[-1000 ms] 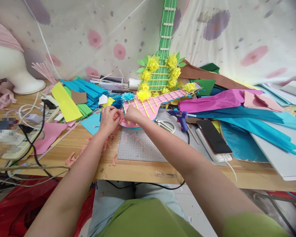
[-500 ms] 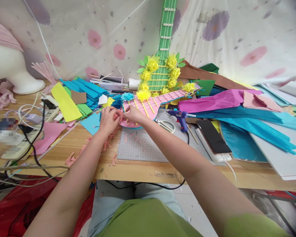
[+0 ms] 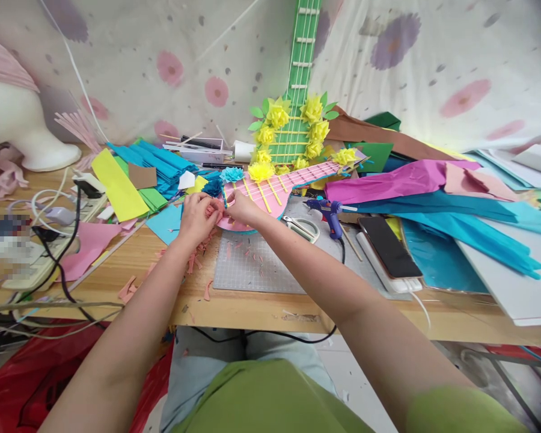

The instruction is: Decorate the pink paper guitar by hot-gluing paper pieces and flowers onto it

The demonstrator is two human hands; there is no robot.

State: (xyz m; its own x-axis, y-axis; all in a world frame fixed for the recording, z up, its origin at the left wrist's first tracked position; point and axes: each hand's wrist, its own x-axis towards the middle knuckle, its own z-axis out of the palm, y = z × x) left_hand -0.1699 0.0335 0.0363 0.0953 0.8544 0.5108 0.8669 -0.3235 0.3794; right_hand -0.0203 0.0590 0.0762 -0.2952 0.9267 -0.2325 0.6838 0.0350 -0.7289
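Hiding most of pink paper piece point(image 3: 217, 208) btwn both hands, so shape hard to make out. Rounded end of pink paper guitar point(image 3: 277, 191) partly covered by right hand point(image 3: 242, 208). Green guitar point(image 3: 297, 90) behind, cut off at top edge. Patch at far left blurred, unreadable.

Left hand point(image 3: 197, 215): fingers curled in, thumb & tips pinched tight on pink paper piece. Right hand: fingers bent, tips closed on same pink paper piece from other side.

Pink paper piece right at fingertips of both hands, above far-left corner of cutting mat point(image 3: 256, 267), against pink paper guitar's rounded end, near blue paper flower point(image 3: 214, 187). Scissors point(image 3: 303, 228) & glue gun point(image 3: 330, 214) off to right on counter point(image 3: 234, 311), apart from hands.
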